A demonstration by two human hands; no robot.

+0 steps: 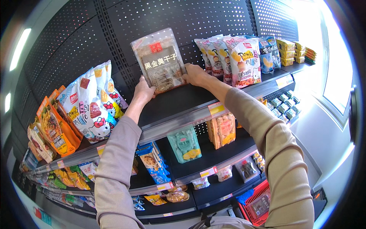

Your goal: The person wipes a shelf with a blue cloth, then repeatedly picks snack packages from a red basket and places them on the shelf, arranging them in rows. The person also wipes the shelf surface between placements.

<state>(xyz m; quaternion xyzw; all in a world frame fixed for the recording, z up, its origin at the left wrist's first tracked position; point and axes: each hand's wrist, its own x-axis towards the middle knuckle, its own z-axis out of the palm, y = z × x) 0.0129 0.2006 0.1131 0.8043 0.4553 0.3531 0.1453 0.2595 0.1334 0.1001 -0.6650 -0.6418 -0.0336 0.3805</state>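
Both my hands hold a flat, clear-fronted snack pouch with brown contents and printed writing. It stands nearly upright, tilted slightly, at the top black shelf. My left hand grips its lower left edge, thumb at the front. On the opposite edge, the fingers of my right hand close around the lower right side. Whether the pouch's bottom rests on the shelf, I cannot tell. White-and-pink chip bags stand in rows just right of my right hand. Left of my left forearm are white-and-blue chip bags.
Orange snack bags stand farther left. A dark perforated panel backs the shelf. Lower shelves carry a green pouch, an orange pouch and blue cookie packs. A red basket with a similar pouch sits below my right arm.
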